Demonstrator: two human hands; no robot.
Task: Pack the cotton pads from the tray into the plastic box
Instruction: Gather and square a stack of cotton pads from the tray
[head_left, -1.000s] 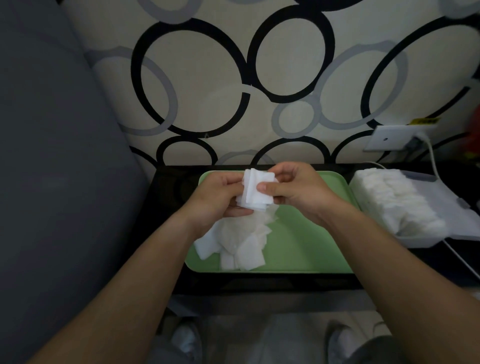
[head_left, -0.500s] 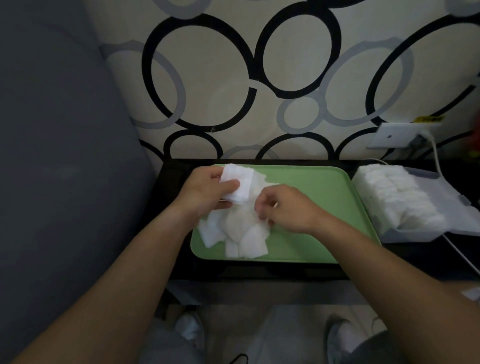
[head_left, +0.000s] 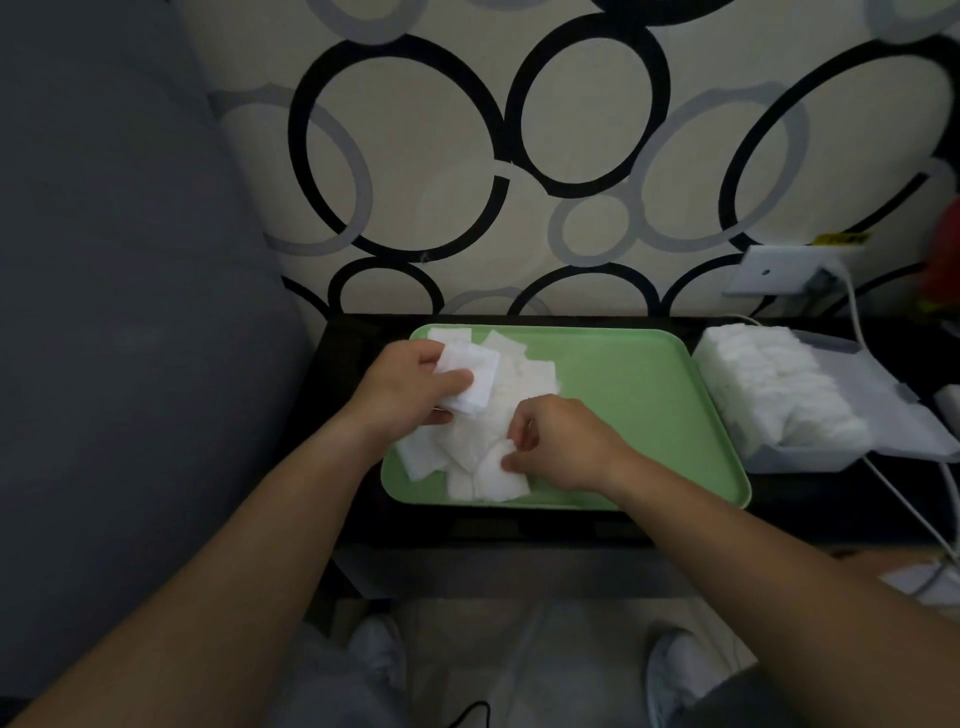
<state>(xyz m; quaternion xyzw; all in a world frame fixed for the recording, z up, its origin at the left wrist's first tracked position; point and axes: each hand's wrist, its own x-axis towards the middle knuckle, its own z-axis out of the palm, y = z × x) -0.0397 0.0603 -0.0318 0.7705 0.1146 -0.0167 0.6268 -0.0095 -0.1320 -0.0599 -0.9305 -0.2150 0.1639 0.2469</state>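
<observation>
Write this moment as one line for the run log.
left hand: holds stack of cotton pads | right hand: pinches loose pad on green tray | plastic box: beside tray, holds packed pads

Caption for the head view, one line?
Left hand grips a stack of cotton pads while right hand pinches a loose pad on the green tray.

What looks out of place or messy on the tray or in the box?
Nothing spilled or damaged. The loose cotton pads lie in a crooked, overlapping heap at the left of the green tray, inside its rim. Packed pads rise above the plastic box.
</observation>
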